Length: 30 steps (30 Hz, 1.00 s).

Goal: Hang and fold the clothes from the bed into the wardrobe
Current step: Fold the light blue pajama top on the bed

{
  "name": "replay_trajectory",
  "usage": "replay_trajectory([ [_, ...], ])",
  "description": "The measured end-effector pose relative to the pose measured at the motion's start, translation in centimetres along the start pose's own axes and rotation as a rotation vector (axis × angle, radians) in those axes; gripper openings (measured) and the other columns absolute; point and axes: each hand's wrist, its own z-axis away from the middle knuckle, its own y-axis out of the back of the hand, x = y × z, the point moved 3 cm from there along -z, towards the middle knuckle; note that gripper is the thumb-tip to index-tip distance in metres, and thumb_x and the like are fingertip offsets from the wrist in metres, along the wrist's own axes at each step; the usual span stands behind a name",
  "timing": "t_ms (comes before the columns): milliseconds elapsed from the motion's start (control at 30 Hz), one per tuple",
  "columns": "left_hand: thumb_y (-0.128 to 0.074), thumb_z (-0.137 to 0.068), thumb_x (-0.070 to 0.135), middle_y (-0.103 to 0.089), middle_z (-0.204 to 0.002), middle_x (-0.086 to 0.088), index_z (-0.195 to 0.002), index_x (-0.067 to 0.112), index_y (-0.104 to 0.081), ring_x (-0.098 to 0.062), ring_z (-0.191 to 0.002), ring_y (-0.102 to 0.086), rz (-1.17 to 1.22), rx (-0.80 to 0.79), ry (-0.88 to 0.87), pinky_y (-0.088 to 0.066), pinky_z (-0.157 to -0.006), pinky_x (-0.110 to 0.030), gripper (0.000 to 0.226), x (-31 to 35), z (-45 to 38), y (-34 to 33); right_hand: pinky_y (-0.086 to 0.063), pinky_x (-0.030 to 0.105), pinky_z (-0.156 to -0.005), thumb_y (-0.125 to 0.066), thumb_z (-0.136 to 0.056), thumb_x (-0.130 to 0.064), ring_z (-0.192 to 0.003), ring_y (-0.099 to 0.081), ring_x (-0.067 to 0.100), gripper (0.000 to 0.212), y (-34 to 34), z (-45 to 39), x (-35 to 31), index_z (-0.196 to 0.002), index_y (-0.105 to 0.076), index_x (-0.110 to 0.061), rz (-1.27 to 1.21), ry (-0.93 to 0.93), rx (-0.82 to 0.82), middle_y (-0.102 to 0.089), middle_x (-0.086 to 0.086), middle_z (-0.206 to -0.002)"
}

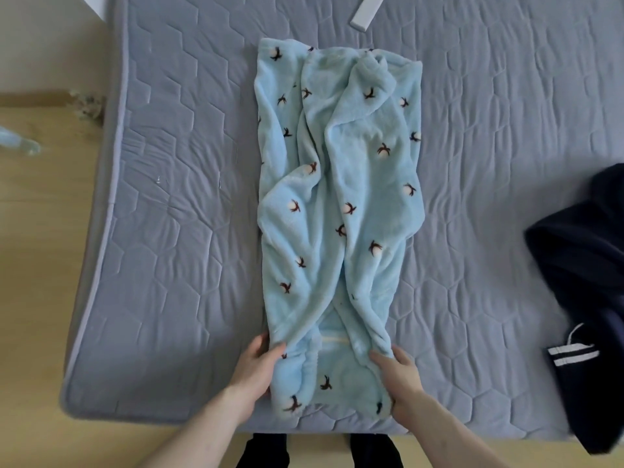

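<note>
Fleece, pale blue with a small dark motif, made up the garment under inspection (337,204). It lay on the grey quilted mattress (175,231), already narrowed into a long strip with its side panels turned in over the middle.

Left to right at the near end: the left hand (258,364) gripped the left near corner of the fleece garment, fingers curled over the edge and thumb on top. Between the hands the near hem lay bunched, with a pale inner band showing. The right hand (396,374) gripped the right near corner in the same manner, fingers curled into the fabric. Both hands were in contact with the cloth, neither one lifted clear.

Governing relation: the long axis of the strip ran straight away from the person, from the hands at the near edge of the bed to the far end near the middle of the mattress. The far end lay well apart from both hands and roughly equally distant from each. In my judgement the next fold would carry the near end forward along that axis toward the far end.

Further right, a dark garment with white stripes (580,298) lay at the bed's edge, untouched, well apart from the right hand.
</note>
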Motion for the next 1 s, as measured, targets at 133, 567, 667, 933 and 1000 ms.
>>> replay_trajectory([
  [133, -0.065, -0.093, 0.028, -0.072, -0.099, 0.008, -0.095, 0.028, -0.068, -0.009, -0.089, -0.065, -0.177, 0.159, -0.116, -0.045, -0.066, -0.024, 0.004, -0.3, 1.2, -0.4, -0.059, 0.04, -0.081, -0.059, -0.092, -0.007, -0.092, -0.069, 0.024, 0.027, 0.6, 0.9, 1.2, -0.111, -0.069, -0.023, 0.135, 0.212, 0.14, -0.071, 0.0, -0.098],
  [567, -0.071, -0.088, 0.029, -0.069, -0.081, 0.001, -0.086, 0.02, -0.054, -0.02, -0.076, -0.064, -0.459, 0.083, -0.041, -0.049, -0.071, -0.033, 0.019, -5.4, 7.8, 2.7, -0.049, 0.031, -0.066, -0.066, -0.08, -0.028, -0.078, -0.065, 0.012, 0.01, 3.7, 8.6, 6.2, -0.086, -0.072, -0.023, 0.495, 0.108, 0.107, -0.072, -0.006, -0.079],
  [667, -0.066, -0.093, 0.038, -0.075, -0.083, 0.007, -0.105, 0.034, -0.043, -0.012, -0.061, -0.062, -0.396, 0.003, -0.237, -0.048, -0.059, -0.028, 0.026, -2.1, 9.4, 3.1, -0.052, 0.032, -0.077, -0.068, -0.083, -0.026, -0.092, -0.065, 0.01, 0.03, 3.1, 10.2, 3.0, -0.11, -0.06, -0.036, 0.362, 0.185, 0.1, -0.065, -0.021, -0.098],
  [933, -0.06, -0.099, 0.023, -0.078, -0.098, 0.003, -0.095, 0.025, -0.082, -0.016, -0.089, -0.073, 0.096, -0.125, -0.22, -0.06, -0.073, -0.032, 0.023, 12.3, 8.6, 3.3, -0.061, 0.025, -0.063, -0.067, -0.09, -0.007, -0.076, -0.076, 0.017, 0.017, 3.0, 8.5, -11.4, -0.087, -0.083, -0.01, -0.135, 0.139, -0.045, -0.08, 0.006, -0.095],
  [1000, -0.047, -0.095, 0.008, -0.079, -0.095, -0.006, -0.097, 0.015, -0.081, -0.017, -0.076, -0.074, 0.308, -0.183, -0.125, -0.058, -0.062, -0.026, 0.035, 15.2, 7.0, 2.9, -0.061, 0.024, -0.057, -0.049, -0.09, 0.003, -0.074, -0.077, 0.024, 0.027, 2.7, 7.4, -15.1, -0.098, -0.075, 0.003, -0.341, 0.08, -0.119, -0.078, 0.017, -0.092],
])
